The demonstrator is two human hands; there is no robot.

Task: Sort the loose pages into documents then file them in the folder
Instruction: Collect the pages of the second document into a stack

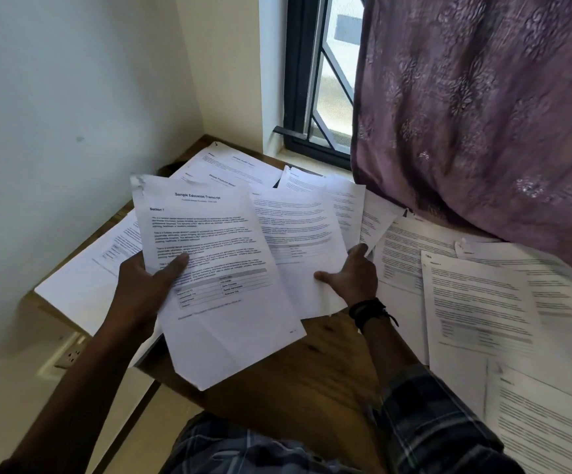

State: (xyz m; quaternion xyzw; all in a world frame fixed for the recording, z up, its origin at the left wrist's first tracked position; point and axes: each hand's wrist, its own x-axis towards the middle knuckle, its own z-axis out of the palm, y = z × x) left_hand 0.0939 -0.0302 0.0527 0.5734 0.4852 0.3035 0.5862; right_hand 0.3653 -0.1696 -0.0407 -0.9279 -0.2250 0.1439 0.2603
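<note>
Over the wooden table (312,364), L hand (144,285) grips a transcript page (216,268) headed "Sample Education Transcript". The thumb is on its face, fingers hidden beneath. The sheet is tilted, with its lower corner past the table edge. R hand (353,275), black wristband (368,311) at the wrist, lies on fanned pages (298,227) just beside it, thumb and fingers spread. Pinching or only pressing, can't tell. Other loose pages (476,302) overlap on the table to the right and at the back corner, some touching the purple curtain (483,114) hem.
</note>
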